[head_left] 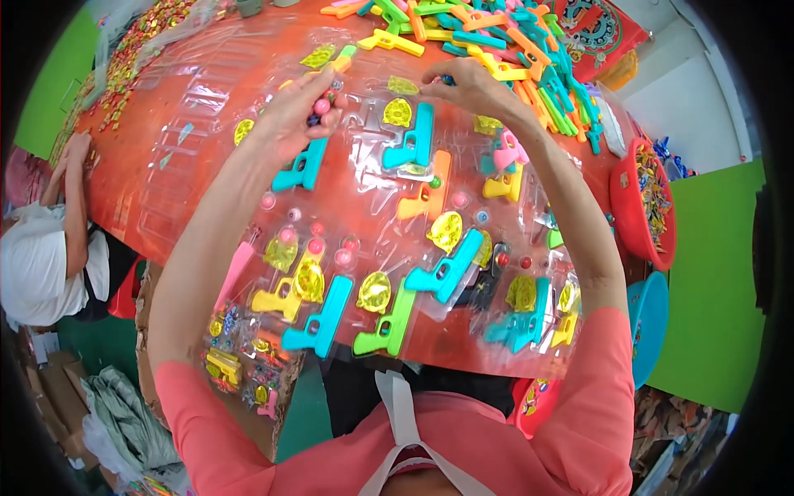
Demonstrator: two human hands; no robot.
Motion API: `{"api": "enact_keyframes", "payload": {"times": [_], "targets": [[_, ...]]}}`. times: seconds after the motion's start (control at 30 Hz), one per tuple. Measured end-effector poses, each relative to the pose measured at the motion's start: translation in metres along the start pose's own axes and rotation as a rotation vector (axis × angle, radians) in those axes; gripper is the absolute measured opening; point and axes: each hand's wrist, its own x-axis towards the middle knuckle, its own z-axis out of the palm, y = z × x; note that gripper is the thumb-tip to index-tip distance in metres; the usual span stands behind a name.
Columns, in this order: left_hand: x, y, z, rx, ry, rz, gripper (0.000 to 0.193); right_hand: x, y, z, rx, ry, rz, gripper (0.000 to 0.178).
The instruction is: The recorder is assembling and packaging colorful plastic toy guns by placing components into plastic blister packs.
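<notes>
My left hand is curled around several small balls, pink and dark ones showing at the fingers. With its fingertips, my right hand pinches a dark ball over the far part of the clear plastic blister trays. Below my hands, these trays hold toy pistols, among them a blue pistol, an orange pistol and a green pistol. Yellow translucent round pieces sit beside many pistols. Some tray hollows hold balls, such as a pink ball.
A heap of loose toy pistols covers the far right of the red table. At the right edge stand a red basin and a blue basin. Small wrapped pieces lie far left. Another person's arms rest at the left edge.
</notes>
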Motion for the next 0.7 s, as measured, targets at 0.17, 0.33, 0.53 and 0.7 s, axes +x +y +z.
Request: {"api": "enact_keyframes", "payload": {"times": [0.17,0.33,0.53,0.7], "targets": [[0.062,-0.014,0.001,0.043,0.026,-0.06,0.023,0.009,0.013,-0.001,0.121,0.017,0.016,0.026],[0.073,-0.018,0.008,0.137,0.088,-0.121,0.023,0.027,-0.006,0.005,0.412,-0.01,0.159,0.024],[0.06,-0.015,0.005,0.14,0.026,-0.062,0.028,0.048,0.001,0.028,0.331,0.088,0.041,0.026],[0.015,-0.013,-0.009,-0.158,-0.012,-0.149,0.031,0.046,-0.013,0.022,0.461,0.085,0.151,0.029]]}}
